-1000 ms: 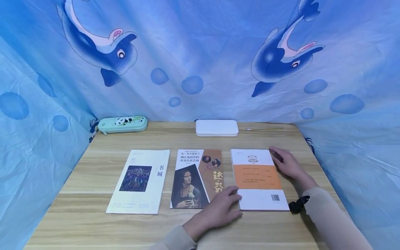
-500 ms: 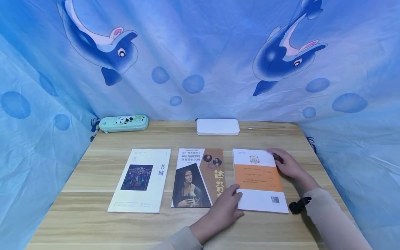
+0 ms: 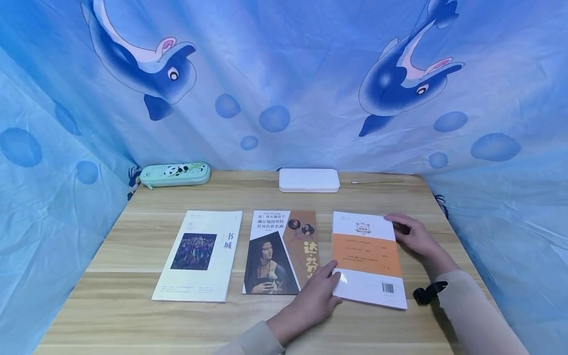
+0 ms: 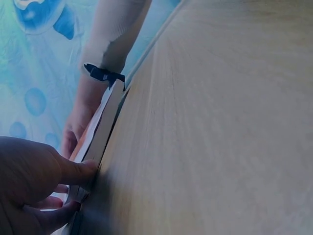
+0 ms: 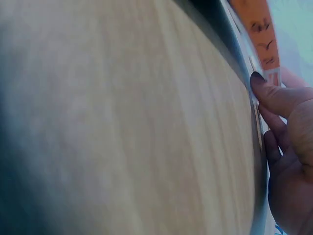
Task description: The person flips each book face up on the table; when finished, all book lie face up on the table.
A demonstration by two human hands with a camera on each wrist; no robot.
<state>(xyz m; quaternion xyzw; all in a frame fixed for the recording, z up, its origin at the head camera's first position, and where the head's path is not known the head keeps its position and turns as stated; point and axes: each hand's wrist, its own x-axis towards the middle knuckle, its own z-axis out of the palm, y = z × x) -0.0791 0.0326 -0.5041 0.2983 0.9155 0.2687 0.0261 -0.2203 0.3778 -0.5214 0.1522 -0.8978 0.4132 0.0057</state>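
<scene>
A white book with an orange band (image 3: 368,251) and a barcode lies at the right of the table, turned slightly clockwise. My left hand (image 3: 312,298) grips its left edge near the lower corner. In the left wrist view, the thumb of that hand (image 4: 32,183) presses on the book's page edge (image 4: 106,125), with the fingers curled beside it. At the upper right edge, my right hand (image 3: 417,239) holds the same book. The right wrist view has this hand's (image 5: 296,147) thumb against the book's side by the orange band (image 5: 259,29).
Left of this book lie a brown and white book with a portrait (image 3: 270,256) and a white magazine (image 3: 195,256). Along the back are a mint pencil case (image 3: 175,174), a white flat case (image 3: 309,180) and a pencil (image 3: 377,181). Blue dolphin-print cloth (image 3: 319,74) surrounds the table.
The white and orange book has turned a little clockwise, its lower right corner coming nearer to me. Both hands have shifted slightly with it. The other things stay put.
</scene>
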